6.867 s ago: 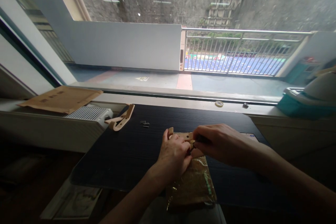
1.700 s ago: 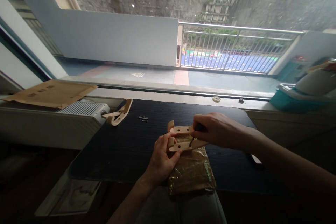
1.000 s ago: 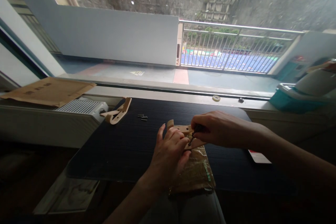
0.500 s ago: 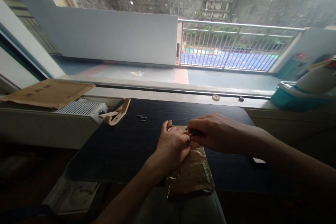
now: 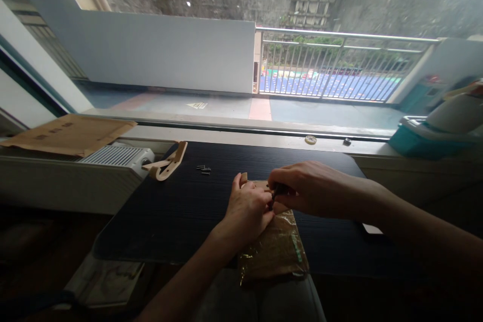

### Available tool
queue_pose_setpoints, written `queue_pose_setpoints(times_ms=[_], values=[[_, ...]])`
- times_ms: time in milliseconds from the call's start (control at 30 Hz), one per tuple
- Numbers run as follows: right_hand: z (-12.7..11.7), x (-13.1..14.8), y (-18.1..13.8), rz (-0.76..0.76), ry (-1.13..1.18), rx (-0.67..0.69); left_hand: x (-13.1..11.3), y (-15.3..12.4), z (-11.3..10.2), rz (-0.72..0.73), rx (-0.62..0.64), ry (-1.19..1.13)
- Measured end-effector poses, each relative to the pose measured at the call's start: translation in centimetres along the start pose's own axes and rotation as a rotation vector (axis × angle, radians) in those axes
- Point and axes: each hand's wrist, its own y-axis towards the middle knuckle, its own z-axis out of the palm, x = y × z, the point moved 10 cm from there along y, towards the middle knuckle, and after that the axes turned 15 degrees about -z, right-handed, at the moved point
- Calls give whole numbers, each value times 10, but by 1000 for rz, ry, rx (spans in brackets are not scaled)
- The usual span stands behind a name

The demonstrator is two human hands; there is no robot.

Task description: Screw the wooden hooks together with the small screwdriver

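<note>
My left hand (image 5: pixel 247 206) is closed around a pale wooden piece (image 5: pixel 244 177), its fingers bent over it and pressing it down. The wood lies at the upper end of a brown packet wrapped in clear film (image 5: pixel 277 251), which hangs over the table's near edge. My right hand (image 5: pixel 302 186) pinches a small dark tool (image 5: pixel 277 192), its tip close to my left fingertips at the wood. Fingers cover most of the tool, so its exact kind cannot be made out.
On the dark table (image 5: pixel 169 221) lie several screws (image 5: pixel 204 169) and a curved wooden part with holes (image 5: pixel 173 163). A brown envelope (image 5: pixel 71 133) rests on a radiator (image 5: pixel 116 156) at left. A tape roll (image 5: pixel 310 140) and teal basket (image 5: pixel 415 138) stand along the sill.
My right hand has shifted and turned slightly around the dark tool at the wood. My left hand stays in nearly the same place.
</note>
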Motion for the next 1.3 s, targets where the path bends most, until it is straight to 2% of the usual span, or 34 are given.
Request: queue_pose_setpoints(times_ms=[267, 467, 867, 1300], values=[[0, -22, 1, 139, -34, -32, 4, 2, 2, -25, 4, -29], [-5, -11, -4, 46, 21, -36, 2, 2, 3, -14, 22, 17], [-3, -14, -7, 31, 52, -68, 2, 1, 3, -7, 28, 36], [-2, -14, -5, 43, 57, -52, 2, 1, 3, -31, 92, 81]])
